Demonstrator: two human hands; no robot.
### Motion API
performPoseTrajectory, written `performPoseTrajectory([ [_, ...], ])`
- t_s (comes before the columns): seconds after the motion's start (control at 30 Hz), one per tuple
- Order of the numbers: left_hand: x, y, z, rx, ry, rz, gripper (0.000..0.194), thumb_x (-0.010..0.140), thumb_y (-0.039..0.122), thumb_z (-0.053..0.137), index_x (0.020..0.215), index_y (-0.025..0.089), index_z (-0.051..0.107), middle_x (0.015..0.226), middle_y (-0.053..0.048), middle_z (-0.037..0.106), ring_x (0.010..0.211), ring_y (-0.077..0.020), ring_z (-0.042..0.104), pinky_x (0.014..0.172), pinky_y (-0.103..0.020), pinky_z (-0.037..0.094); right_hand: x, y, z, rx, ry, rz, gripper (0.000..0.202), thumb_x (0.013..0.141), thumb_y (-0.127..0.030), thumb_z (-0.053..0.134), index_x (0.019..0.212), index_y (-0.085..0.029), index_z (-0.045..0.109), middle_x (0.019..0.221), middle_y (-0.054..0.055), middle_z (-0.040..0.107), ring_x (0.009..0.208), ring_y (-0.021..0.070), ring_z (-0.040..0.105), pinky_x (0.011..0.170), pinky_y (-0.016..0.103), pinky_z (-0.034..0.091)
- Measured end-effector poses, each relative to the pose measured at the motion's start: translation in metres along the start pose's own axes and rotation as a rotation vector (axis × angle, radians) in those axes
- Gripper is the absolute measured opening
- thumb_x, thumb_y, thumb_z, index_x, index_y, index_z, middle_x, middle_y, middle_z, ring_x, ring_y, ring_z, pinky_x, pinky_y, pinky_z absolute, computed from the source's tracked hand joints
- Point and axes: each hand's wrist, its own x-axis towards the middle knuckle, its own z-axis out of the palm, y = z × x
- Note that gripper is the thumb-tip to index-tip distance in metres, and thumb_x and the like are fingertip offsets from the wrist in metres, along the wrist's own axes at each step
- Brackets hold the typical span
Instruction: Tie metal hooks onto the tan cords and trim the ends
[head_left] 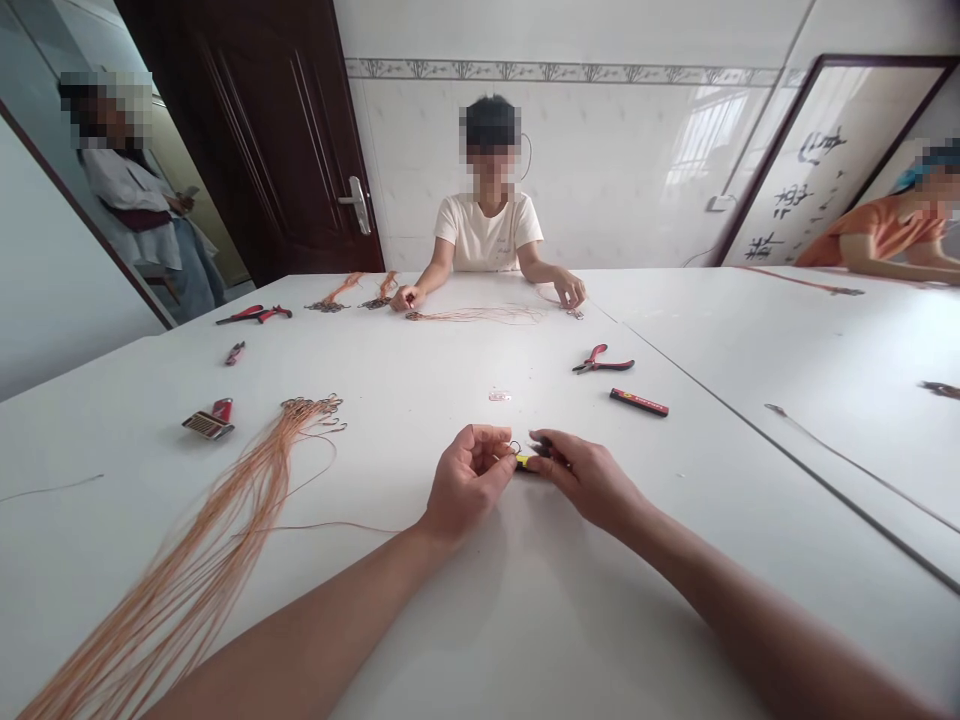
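My left hand (pixel 472 480) pinches a small dark wire hook (pixel 515 446) at its fingertips, near the middle of the white table (pixel 570 620). Close on its right, my right hand (pixel 581 475) is closed around a small black and yellow tool (pixel 525 463), whose exact kind I cannot make out. The two hands nearly touch. An orange cord (pixel 337 525) runs from the left behind my left wrist. On the left lies a long bundle of orange cords (pixel 255 490) with metal hooks (pixel 311 405) at its far end.
Red-handled pliers (pixel 604 362) and a red and black box (pixel 639 402) lie beyond my right hand. More pliers (pixel 255 315) and a small box (pixel 208 425) are at the left. A person (pixel 487 230) sits opposite, handling cords; another (pixel 892 235) sits far right.
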Motion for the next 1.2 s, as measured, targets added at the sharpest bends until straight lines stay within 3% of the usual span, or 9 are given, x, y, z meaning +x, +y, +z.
performPoseTrajectory([
  [0.17, 0.002, -0.002, -0.002, 0.030, -0.007, -0.001, 0.023, 0.070, 0.023, 0.058, 0.092, 0.018, 0.054, 0.077, -0.001, 0.055, 0.068, -0.0100, 0.052, 0.064, -0.024, 0.044, 0.012, 0.024, -0.007, -0.194, 0.147, 0.177, 0.028, 0.081, -0.038, 0.039, 0.097, -0.020, 0.051, 0.076, 0.003, 0.055, 0.070, 0.0156, 0.049, 0.059, 0.025, 0.036],
  [0.3, 0.001, -0.001, -0.001, 0.045, -0.015, 0.009, 0.023, 0.070, 0.023, 0.058, 0.092, 0.018, 0.054, 0.077, -0.001, 0.055, 0.069, -0.0101, 0.052, 0.065, -0.025, 0.045, 0.016, 0.037, -0.007, -0.313, 0.138, 0.275, 0.027, 0.080, -0.034, 0.039, 0.098, -0.019, 0.053, 0.085, 0.007, 0.054, 0.078, 0.0181, 0.049, 0.063, 0.026, 0.037],
  [0.53, -0.007, 0.004, 0.002, 0.143, -0.060, 0.098, 0.020, 0.070, 0.024, 0.057, 0.088, 0.018, 0.055, 0.074, -0.002, 0.057, 0.067, -0.0110, 0.054, 0.061, -0.025, 0.045, 0.017, 0.039, -0.005, -0.363, 0.188, 0.236, 0.025, 0.079, -0.031, 0.043, 0.094, -0.019, 0.059, 0.095, 0.011, 0.056, 0.095, 0.0274, 0.045, 0.077, 0.041, 0.033],
  [0.63, -0.009, 0.005, 0.003, 0.159, -0.051, 0.130, 0.020, 0.071, 0.024, 0.056, 0.090, 0.018, 0.055, 0.075, -0.002, 0.057, 0.066, -0.0106, 0.053, 0.060, -0.024, 0.045, 0.011, 0.026, -0.005, -0.114, 0.205, 0.110, 0.024, 0.080, -0.031, 0.042, 0.093, -0.020, 0.059, 0.093, 0.007, 0.060, 0.091, 0.0228, 0.050, 0.077, 0.037, 0.037],
  [0.77, -0.010, 0.006, 0.005, 0.153, -0.010, 0.150, 0.022, 0.071, 0.022, 0.056, 0.092, 0.019, 0.054, 0.077, -0.001, 0.057, 0.065, -0.0098, 0.053, 0.060, -0.023, 0.044, -0.002, 0.000, 0.001, 0.454, -0.030, -0.008, 0.025, 0.079, -0.038, 0.046, 0.093, -0.021, 0.059, 0.086, 0.004, 0.062, 0.079, 0.0169, 0.057, 0.066, 0.030, 0.043],
  [0.83, -0.010, 0.006, 0.005, 0.150, 0.000, 0.162, 0.022, 0.070, 0.021, 0.057, 0.091, 0.019, 0.054, 0.076, 0.000, 0.057, 0.065, -0.0098, 0.054, 0.059, -0.023, 0.044, -0.006, -0.008, 0.006, 0.626, -0.073, -0.033, 0.024, 0.078, -0.038, 0.048, 0.091, -0.020, 0.058, 0.085, 0.004, 0.062, 0.079, 0.0166, 0.057, 0.066, 0.029, 0.044],
  [0.93, -0.009, 0.007, 0.006, 0.140, 0.008, 0.156, 0.022, 0.069, 0.022, 0.057, 0.091, 0.019, 0.054, 0.075, 0.000, 0.057, 0.063, -0.0093, 0.053, 0.058, -0.022, 0.044, -0.006, -0.010, 0.012, 0.734, -0.011, 0.001, 0.022, 0.076, -0.036, 0.052, 0.089, -0.018, 0.056, 0.083, 0.004, 0.061, 0.079, 0.0160, 0.057, 0.066, 0.029, 0.044],
  [1.07, -0.007, 0.008, 0.005, 0.176, 0.008, 0.147, 0.020, 0.071, 0.025, 0.057, 0.090, 0.020, 0.053, 0.078, 0.000, 0.056, 0.061, -0.0083, 0.051, 0.057, -0.022, 0.044, -0.004, -0.007, 0.015, 0.639, 0.100, 0.019, 0.015, 0.075, -0.033, 0.052, 0.075, -0.018, 0.057, 0.072, 0.001, 0.059, 0.069, 0.0128, 0.054, 0.063, 0.027, 0.043],
  [1.2, -0.007, 0.007, 0.003, 0.284, -0.015, 0.178, 0.018, 0.073, 0.027, 0.055, 0.090, 0.020, 0.054, 0.077, 0.000, 0.059, 0.058, -0.0082, 0.049, 0.055, -0.022, 0.043, 0.002, -0.005, 0.010, 0.734, 0.311, 0.053, 0.013, 0.076, -0.029, 0.050, 0.069, -0.018, 0.052, 0.066, -0.001, 0.057, 0.062, 0.0103, 0.052, 0.060, 0.026, 0.044],
])
